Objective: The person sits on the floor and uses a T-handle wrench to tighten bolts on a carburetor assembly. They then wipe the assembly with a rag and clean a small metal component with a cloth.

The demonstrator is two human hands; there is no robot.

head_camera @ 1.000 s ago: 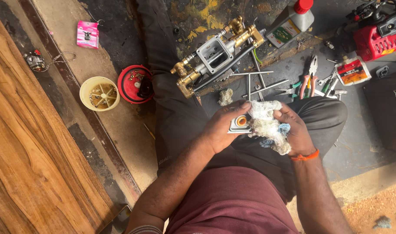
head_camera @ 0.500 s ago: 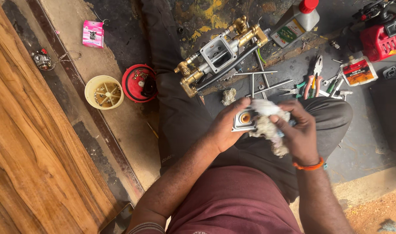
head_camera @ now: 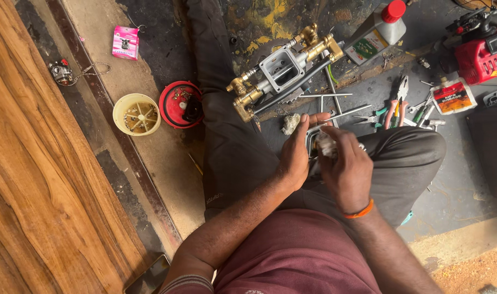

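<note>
I sit on the floor with my legs folded. My left hand [head_camera: 295, 155] grips a small metal part [head_camera: 313, 142] held over my lap; only its edge shows between my hands. My right hand [head_camera: 346, 169], with an orange band at the wrist, presses a white rag [head_camera: 326, 145] against that part. Just beyond my hands lies a pump body of grey metal with brass fittings [head_camera: 284, 71], and a small wad of rag [head_camera: 290, 123] lies on the floor near it.
Steel rods [head_camera: 327, 96], pliers [head_camera: 396, 100] and other hand tools lie on the dark floor. A white bottle with a red cap [head_camera: 376, 32], a red engine unit [head_camera: 480, 51], a grease tub [head_camera: 452, 97], a red cover [head_camera: 180, 104] and a cream cup [head_camera: 137, 114] surround me. Wooden panel at left.
My right hand has turned over the part, so the rag is now mostly hidden under my fingers. The view has shifted slightly; the things on the floor have not moved.
</note>
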